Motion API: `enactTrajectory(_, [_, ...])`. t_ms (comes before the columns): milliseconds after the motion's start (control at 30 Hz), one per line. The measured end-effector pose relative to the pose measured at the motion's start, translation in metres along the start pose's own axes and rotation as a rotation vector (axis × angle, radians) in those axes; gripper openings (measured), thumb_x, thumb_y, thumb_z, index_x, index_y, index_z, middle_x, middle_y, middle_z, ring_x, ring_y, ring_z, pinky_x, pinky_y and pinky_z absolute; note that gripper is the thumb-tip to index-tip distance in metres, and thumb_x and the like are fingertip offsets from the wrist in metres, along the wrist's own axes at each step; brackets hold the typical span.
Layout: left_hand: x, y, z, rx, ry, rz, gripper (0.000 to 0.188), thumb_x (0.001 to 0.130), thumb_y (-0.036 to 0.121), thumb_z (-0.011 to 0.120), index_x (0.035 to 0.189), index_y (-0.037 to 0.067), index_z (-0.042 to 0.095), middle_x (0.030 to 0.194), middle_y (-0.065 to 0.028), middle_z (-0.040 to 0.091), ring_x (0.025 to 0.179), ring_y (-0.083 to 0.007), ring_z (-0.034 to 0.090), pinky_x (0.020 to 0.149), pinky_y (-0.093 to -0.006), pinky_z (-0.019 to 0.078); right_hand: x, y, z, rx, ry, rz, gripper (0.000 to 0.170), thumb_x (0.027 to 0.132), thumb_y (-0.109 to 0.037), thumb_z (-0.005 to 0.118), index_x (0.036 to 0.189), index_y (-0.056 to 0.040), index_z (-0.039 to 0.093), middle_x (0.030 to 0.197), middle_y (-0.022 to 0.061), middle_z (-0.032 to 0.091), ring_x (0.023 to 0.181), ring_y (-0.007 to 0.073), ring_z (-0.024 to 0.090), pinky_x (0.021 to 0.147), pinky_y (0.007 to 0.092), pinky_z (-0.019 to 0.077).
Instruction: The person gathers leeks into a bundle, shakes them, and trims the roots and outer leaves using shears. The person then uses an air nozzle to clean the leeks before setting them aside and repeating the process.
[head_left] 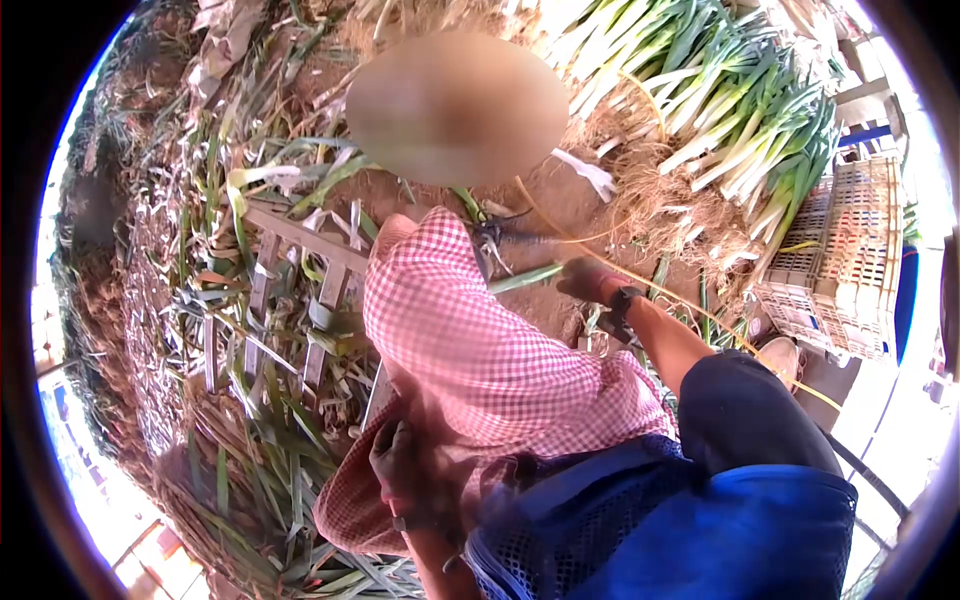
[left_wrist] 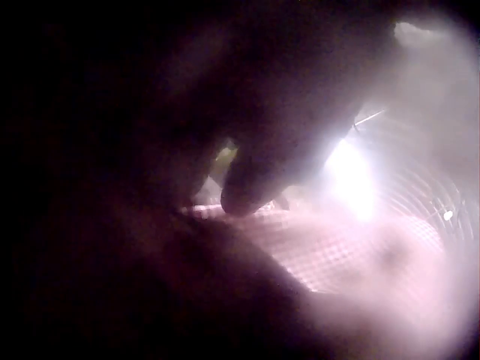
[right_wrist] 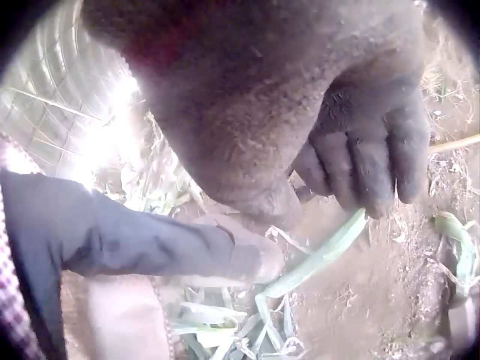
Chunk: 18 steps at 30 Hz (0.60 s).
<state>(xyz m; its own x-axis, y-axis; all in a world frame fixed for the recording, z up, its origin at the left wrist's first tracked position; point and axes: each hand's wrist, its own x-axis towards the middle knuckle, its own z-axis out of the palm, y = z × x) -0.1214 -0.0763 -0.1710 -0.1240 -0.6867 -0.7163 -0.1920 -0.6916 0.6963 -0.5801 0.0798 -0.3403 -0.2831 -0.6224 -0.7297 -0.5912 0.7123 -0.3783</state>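
My left hand [head_left: 395,462], in a dark glove, lies against the red-and-white checked cloth [head_left: 490,340] over my lap, its fingers loosely bent. In the left wrist view the fingers [left_wrist: 251,180] are a dark, blurred silhouette above the cloth. My right hand [head_left: 592,283], also gloved, hangs low over the soil beyond my knee. Its fingers [right_wrist: 367,165] point downward, loosely extended, in the right wrist view. A green leek leaf [right_wrist: 319,255] lies below, one end right at the fingertips. Beside the thumb is a dark, cloth-like shape [right_wrist: 150,236] with a paler end.
Many leeks [head_left: 740,120] lie in a heap at the upper right, roots toward me. Stacked plastic crates [head_left: 840,255] stand at the right. A yellow cord [head_left: 690,318] crosses the ground. At the left are a slatted wooden frame [head_left: 310,240] and scattered leaf trimmings [head_left: 250,430].
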Motion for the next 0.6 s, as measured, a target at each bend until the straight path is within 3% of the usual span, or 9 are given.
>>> enactTrajectory(67, [0.004,-0.005,-0.004,0.047,0.017,-0.013,0.012,0.102,0.008,0.07,0.109,-0.001,0.075,0.095,-0.0027,0.072,0.082,-0.0138,0.064,0.074,-0.0301,0.0543,0.009,-0.014,-0.006,0.021,0.117,0.044,0.039,0.094,-0.036,0.065,0.112,-0.0041,0.078,0.115,0.0228,0.077,0.108,0.0413,0.075,0.093,0.0488,0.0584])
enactTrajectory(100, [0.001,-0.002,0.004,0.047,0.041,-0.021,0.012,0.102,0.008,0.07,0.109,-0.001,0.075,0.095,-0.0027,0.072,0.082,-0.0138,0.064,0.074,-0.0301,0.0543,0.011,-0.023,-0.018,0.027,0.054,0.038,0.044,0.091,-0.036,0.07,0.12,-0.0044,0.076,0.122,0.0231,0.076,0.115,0.0405,0.072,0.101,0.0476,0.0557])
enactTrajectory(167, [-0.009,0.014,0.016,0.109,0.091,-0.07,0.014,0.1,0.01,0.072,0.109,-0.001,0.075,0.095,-0.0041,0.072,0.083,-0.0158,0.064,0.073,-0.0336,0.0545,0.063,0.026,0.031,0.008,0.211,-0.12,0.044,0.091,-0.032,0.076,0.127,-0.005,0.073,0.126,0.0219,0.075,0.116,0.0335,0.072,0.101,0.044,0.0561])
enactTrajectory(200, [-0.009,0.024,0.019,0.331,0.074,0.014,0.017,0.099,0.011,0.074,0.11,-0.001,0.074,0.098,-0.0051,0.073,0.084,-0.0174,0.065,0.073,-0.0359,0.0548,0.084,0.043,0.05,-0.086,0.263,-0.166,0.049,0.093,-0.031,0.076,0.133,-0.004,0.07,0.133,0.0215,0.073,0.118,0.0294,0.071,0.103,0.0422,0.0557])
enactTrajectory(267, [-0.004,0.026,0.012,0.268,0.114,-0.112,0.022,0.101,0.009,0.073,0.121,-0.002,0.074,0.104,-0.0035,0.073,0.087,-0.014,0.065,0.072,-0.0323,0.0545,0.104,0.039,0.043,-0.074,0.255,-0.116,0.047,0.094,-0.031,0.075,0.133,-0.0043,0.069,0.131,0.0202,0.073,0.115,0.0281,0.07,0.1,0.0412,0.0554])
enactTrajectory(300, [-0.008,0.036,0.024,0.204,0.174,-0.142,0.02,0.102,0.011,0.071,0.118,0.0,0.076,0.097,0.0005,0.071,0.084,-0.0095,0.063,0.075,-0.0266,0.0534,0.116,0.029,0.034,-0.041,0.242,-0.082,0.046,0.095,-0.031,0.075,0.132,-0.0044,0.069,0.129,0.0195,0.072,0.114,0.0275,0.07,0.099,0.0407,0.0552])
enactTrajectory(433, [0.0,0.037,-0.007,0.072,0.262,-0.042,0.031,0.1,0.01,0.076,0.129,-0.003,0.073,0.108,-0.0035,0.075,0.095,-0.0128,0.069,0.084,-0.0281,0.0571,0.181,-0.042,0.028,0.011,0.198,-0.052,0.043,0.097,-0.03,0.073,0.131,-0.0049,0.069,0.125,0.017,0.072,0.108,0.0248,0.068,0.093,0.0387,0.0547])
enactTrajectory(500, [0.014,0.077,-0.006,0.356,0.372,0.187,0.033,0.1,0.008,0.077,0.13,-0.003,0.072,0.108,-0.003,0.075,0.093,-0.0123,0.068,0.082,-0.0274,0.0568,0.216,-0.083,0.034,0.011,0.167,-0.066,0.041,0.098,-0.03,0.072,0.131,-0.0052,0.068,0.122,0.0157,0.071,0.105,0.0235,0.068,0.091,0.0377,0.0544])
enactTrajectory(600, [0.044,0.086,-0.064,0.304,0.549,0.218,0.036,0.099,0.006,0.077,0.133,-0.003,0.07,0.107,-0.0036,0.075,0.095,-0.012,0.068,0.087,-0.0271,0.0564,0.261,-0.141,0.048,-0.016,0.125,-0.051,0.039,0.1,-0.03,0.07,0.13,-0.0056,0.068,0.119,0.0137,0.071,0.101,0.0216,0.067,0.087,0.0362,0.054])
